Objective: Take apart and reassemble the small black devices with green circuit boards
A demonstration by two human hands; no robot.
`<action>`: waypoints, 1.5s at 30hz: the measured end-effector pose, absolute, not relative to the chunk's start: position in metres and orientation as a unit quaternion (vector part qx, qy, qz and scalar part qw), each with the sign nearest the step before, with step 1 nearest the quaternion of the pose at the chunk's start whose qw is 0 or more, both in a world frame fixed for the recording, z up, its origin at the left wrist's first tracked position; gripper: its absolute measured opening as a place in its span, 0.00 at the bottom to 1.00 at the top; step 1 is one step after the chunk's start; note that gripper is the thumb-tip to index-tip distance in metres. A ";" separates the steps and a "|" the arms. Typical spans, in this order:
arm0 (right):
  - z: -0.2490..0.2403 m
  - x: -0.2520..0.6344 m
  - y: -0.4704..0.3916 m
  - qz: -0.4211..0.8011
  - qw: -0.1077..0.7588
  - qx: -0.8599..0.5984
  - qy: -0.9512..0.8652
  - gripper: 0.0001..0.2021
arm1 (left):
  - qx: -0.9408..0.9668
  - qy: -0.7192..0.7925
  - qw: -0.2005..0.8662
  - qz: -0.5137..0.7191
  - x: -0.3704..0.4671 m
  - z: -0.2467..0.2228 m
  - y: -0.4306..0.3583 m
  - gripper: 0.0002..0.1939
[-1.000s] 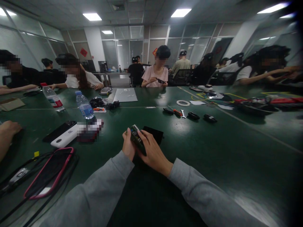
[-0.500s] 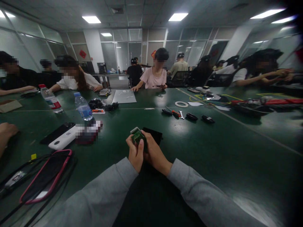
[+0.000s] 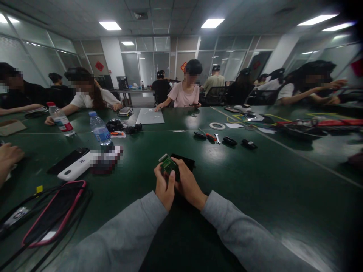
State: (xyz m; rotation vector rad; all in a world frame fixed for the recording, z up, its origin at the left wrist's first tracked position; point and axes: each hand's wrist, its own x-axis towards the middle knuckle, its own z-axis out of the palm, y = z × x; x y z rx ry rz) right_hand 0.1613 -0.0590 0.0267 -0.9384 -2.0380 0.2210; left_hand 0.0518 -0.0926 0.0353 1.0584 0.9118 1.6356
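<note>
Both hands meet in the middle of the view around a small green circuit board with a pale metal part along its upper left edge. My left hand grips the board's left and lower side, thumb lying near its face. On the board's right side, my right hand is closed round it, with several fingers hidden behind. A flat black object rests on the green table just behind my right hand.
Left: a pink-edged phone with cables, a white device, two bottles. Ahead: a screwdriver, a wrench, a tape ring, a silver laptop. A person sits opposite; another person's hand is at left.
My hands and the board have shifted slightly to the right, and more of the board's green face shows. The other person's hand at the left edge has moved a little.
</note>
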 end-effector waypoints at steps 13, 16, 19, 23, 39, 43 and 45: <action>0.027 0.163 -0.058 0.084 0.429 -0.375 -0.817 0.28 | 0.506 0.393 0.374 0.671 0.051 0.025 -0.085 0.20; 0.029 0.164 -0.058 0.083 0.432 -0.371 -0.818 0.27 | 0.539 0.397 0.344 0.658 0.051 0.022 -0.084 0.19; 0.030 0.164 -0.060 0.079 0.426 -0.370 -0.822 0.27 | 0.550 0.394 0.337 0.654 0.051 0.021 -0.085 0.19; 0.031 0.165 -0.060 0.082 0.422 -0.371 -0.823 0.27 | 0.551 0.397 0.331 0.655 0.051 0.024 -0.085 0.19; 0.051 0.197 -0.019 0.373 0.601 -0.420 -0.568 0.25 | 0.507 0.373 0.371 0.683 0.040 0.032 -0.073 0.19; 0.062 0.210 -0.011 0.218 0.569 -0.430 -0.667 0.24 | 0.502 0.384 0.367 0.682 0.040 0.031 -0.071 0.19; 0.066 0.212 -0.009 0.134 0.537 -0.432 -0.712 0.21 | 0.506 0.383 0.369 0.679 0.040 0.030 -0.071 0.19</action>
